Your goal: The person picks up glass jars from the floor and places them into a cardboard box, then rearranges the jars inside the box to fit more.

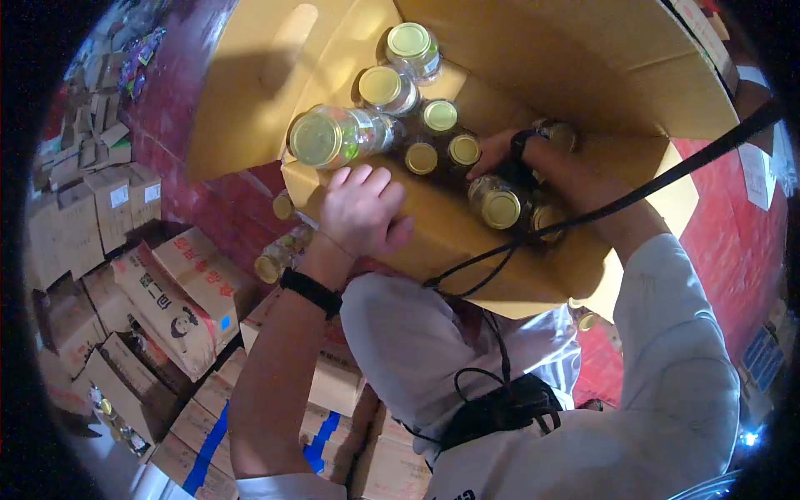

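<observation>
Left hand (360, 208) part-curled against one box (454, 246), right hand (497, 153) partly hidden among nine visible jars (464, 151); holds unclear.

One view looks from the person's head, forward and steeply down, past the trousers (408, 342) at lower middle. The cardboard box (575, 58) lies close below, filling the upper middle; the left hand (362, 208) shows near the frame's centre. The wide, round-edged view takes in cartons (183, 300) farther off at lower left.
</observation>
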`<action>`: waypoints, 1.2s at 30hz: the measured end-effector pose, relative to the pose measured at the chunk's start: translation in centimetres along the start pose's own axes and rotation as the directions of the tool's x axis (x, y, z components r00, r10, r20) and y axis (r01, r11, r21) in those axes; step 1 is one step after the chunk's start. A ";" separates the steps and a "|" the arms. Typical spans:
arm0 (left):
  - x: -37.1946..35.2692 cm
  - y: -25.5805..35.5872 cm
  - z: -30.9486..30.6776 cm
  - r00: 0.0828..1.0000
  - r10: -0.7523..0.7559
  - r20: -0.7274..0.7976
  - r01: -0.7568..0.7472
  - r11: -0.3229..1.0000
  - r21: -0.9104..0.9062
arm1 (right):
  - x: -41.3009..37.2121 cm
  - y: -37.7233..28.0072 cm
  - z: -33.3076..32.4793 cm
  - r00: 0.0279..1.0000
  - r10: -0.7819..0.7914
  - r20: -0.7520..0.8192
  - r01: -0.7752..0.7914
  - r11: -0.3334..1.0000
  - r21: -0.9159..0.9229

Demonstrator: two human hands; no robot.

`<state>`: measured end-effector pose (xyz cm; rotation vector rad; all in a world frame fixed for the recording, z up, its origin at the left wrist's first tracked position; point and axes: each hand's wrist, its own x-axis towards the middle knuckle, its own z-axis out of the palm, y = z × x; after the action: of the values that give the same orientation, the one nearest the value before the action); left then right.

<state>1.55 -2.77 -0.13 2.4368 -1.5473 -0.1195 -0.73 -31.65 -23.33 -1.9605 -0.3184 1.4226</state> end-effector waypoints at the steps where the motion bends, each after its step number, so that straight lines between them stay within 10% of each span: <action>1: 0.0 0.0 0.1 1.000 0.002 0.001 -0.002 1.000 0.002 | -1.3 -1.2 -0.4 1.000 -0.002 -0.003 0.002 1.000 0.001; 4: 0.1 0.0 0.5 0.997 0.031 -0.076 -0.028 0.999 0.035 | -2.8 -1.7 -1.2 0.998 0.055 0.001 -0.055 0.995 0.078; 13: -0.1 0.0 0.3 1.000 0.000 -0.003 0.000 1.000 0.013 | -2.0 -5.2 -2.7 0.992 0.117 0.049 -0.082 0.885 -0.459; 25: -0.1 0.0 0.3 1.000 0.006 0.002 -0.006 1.000 0.003 | 1.6 0.0 -0.9 0.995 -0.017 0.100 0.002 0.988 0.154; 28: 0.2 0.0 0.4 0.999 0.023 -0.046 -0.022 1.000 0.017 | 2.7 1.2 -0.8 0.984 -0.037 0.177 0.008 0.987 0.162; 31: 0.1 -0.1 0.5 0.998 0.031 -0.048 -0.030 0.999 0.022 | 3.5 0.6 -0.9 0.973 -0.128 0.192 0.167 0.966 -0.199; 34: 0.3 -0.2 0.5 0.998 0.036 -0.052 -0.035 0.999 0.019 | 3.6 -0.2 -1.8 0.841 0.186 0.509 -0.123 0.980 -0.154; 36: 0.2 -0.1 0.5 0.999 0.032 -0.033 -0.031 0.999 0.023 | 2.1 -0.2 -0.6 0.933 0.012 0.360 -0.061 0.990 0.126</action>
<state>1.68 -3.00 -0.64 2.4180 -1.5801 -0.0548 0.66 -30.55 -24.62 -1.6001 -0.3399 1.7805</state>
